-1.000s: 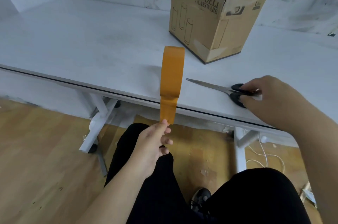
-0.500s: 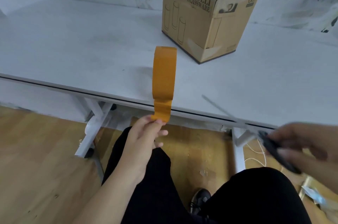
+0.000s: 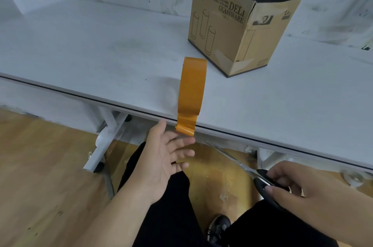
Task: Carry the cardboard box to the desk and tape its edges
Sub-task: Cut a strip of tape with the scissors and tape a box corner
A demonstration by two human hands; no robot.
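Cardboard box point(image 3: 240, 30) already stood on the bench point(image 3: 84, 51), well beyond both of your hands and up to the right of your left one, so the carrying looked finished. Taping had not begun as far as you could see: no orange strip lay on any edge of the box. Only an older pale patch showed at its near bottom corner.

Your left hand point(image 3: 161, 158) was spread, palm up, fingers straight and relaxed, just below the bench's front edge. The free end of the orange tape point(image 3: 191, 93) hung right above its fingertips, touching them or nearly so; the frame did not settle which. The strip ran up from there across the bench edge and stood in a tall loop, glossy and smooth, its lower end curled under and shining.

Your right hand point(image 3: 314, 194) was low and to the right of the left one, fingers curled round the black handles of the scissors point(image 3: 260, 178). The thin metal blades pointed up and left toward the tape, blurred, so you could not tell whether they were parted.

Cutting a length and pressing it along the box edges was probably what remained.

The box was plain brown corrugated board, squarish, open on top with a dark inside, printed with glass outlines and "DELI GLASSWARE". The bench top was flat, white and scuffed. The floor under your hands was warm wood.
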